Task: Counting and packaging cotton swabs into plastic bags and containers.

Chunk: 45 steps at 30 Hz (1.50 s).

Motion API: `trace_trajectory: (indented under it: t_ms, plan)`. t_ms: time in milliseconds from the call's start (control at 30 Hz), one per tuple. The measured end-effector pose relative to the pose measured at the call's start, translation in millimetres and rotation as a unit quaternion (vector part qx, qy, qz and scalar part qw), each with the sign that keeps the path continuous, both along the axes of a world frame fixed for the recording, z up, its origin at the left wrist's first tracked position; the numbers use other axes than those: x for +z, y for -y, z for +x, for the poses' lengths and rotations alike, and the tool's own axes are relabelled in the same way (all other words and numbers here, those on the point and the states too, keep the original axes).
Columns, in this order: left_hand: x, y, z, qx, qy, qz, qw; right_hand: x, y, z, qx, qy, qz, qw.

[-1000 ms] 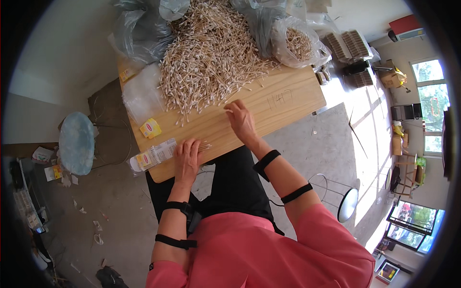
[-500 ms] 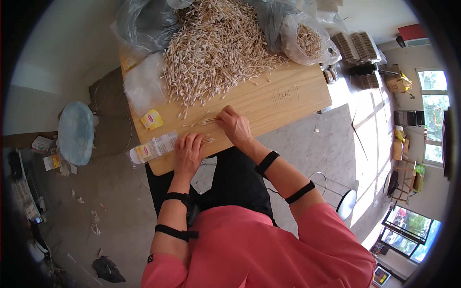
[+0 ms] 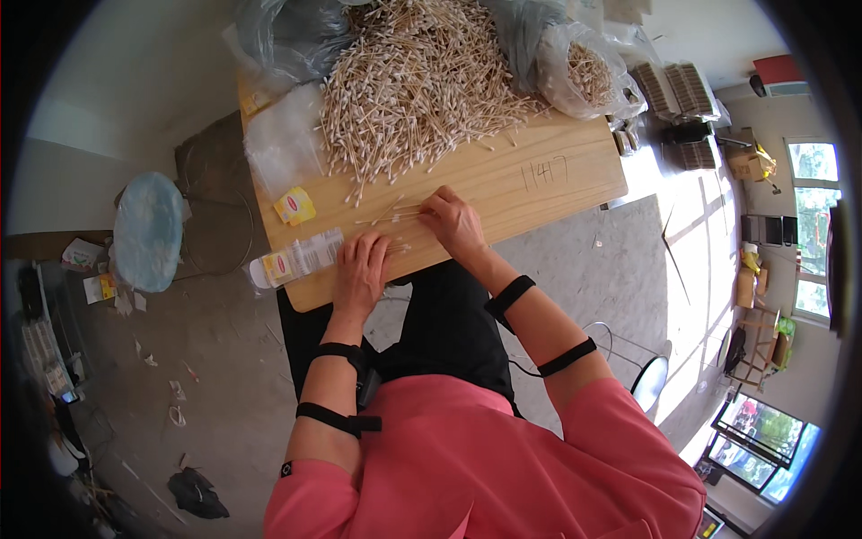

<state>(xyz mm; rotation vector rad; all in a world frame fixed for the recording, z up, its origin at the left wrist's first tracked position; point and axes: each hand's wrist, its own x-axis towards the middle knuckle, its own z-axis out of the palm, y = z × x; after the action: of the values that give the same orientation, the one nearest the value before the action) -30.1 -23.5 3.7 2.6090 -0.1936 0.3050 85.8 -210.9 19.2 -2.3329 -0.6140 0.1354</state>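
Observation:
My left hand (image 3: pixel 361 269) rests near the front edge of the wooden table, its fingers curled together over several cotton swabs (image 3: pixel 400 247) whose white tips stick out on its right. Just left of those fingers lies a clear plastic packet (image 3: pixel 310 255) with a yellow-and-red label, its far left end at the table edge. My right hand (image 3: pixel 456 226) is closed in a pinch on a few loose cotton swabs (image 3: pixel 395 215) lying on the wood. What is under both palms is hidden. Beyond the hands spreads a large heap of cotton swabs (image 3: pixel 422 90).
Flat clear bags (image 3: pixel 283 139) and a yellow card (image 3: pixel 294 207) lie on the table's left side. Grey plastic bags (image 3: pixel 292 45) flank the heap. A clear bag of swabs (image 3: pixel 588 72) stands at the back right. A stool with a blue cover (image 3: pixel 146 232) stands left.
The whole view has shifted slightly, with the table now a little higher and to the right. Both hands keep nearly the same places on the table, still with swabs at their fingers.

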Motion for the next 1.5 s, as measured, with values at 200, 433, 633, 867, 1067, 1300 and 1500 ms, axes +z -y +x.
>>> trace_trajectory:
  t_ms: [200, 433, 633, 867, 1067, 1300, 1500]
  plan:
    - [1.1, -1.1, 1.2, -0.004, 0.002, -0.005, 1.0, 1.5, 4.5, -4.0, -0.056, -0.019, 0.038, 0.998]
    - [0.1, 0.4, 2.0, 0.01, -0.036, 0.088, 0.995, 0.8, 11.3, -0.9, -0.034, -0.006, 0.03, 0.999]
    - [-0.8, -0.3, 1.2, 0.015, -0.037, 0.095, 0.995, 4.5, 38.0, 5.1, -0.024, -0.016, 0.02, 0.999]
    - [5.7, -1.4, 2.5, 0.002, 0.001, 0.015, 1.0, 0.3, 32.4, -1.7, -0.007, -0.018, 0.024, 1.0]
    - [5.3, -0.3, 1.6, 0.007, -0.02, 0.021, 1.0, -1.9, 12.3, -6.6, -0.019, -0.005, 0.035, 0.999]
    - [4.4, -0.3, 0.7, -0.006, -0.013, 0.006, 1.0, -3.5, 4.1, -9.1, -0.025, -0.01, 0.056, 0.998]
    - [2.6, -0.1, 1.3, -0.013, 0.0, -0.003, 1.0, -4.8, -11.1, -14.5, -0.037, -0.013, 0.057, 0.998]
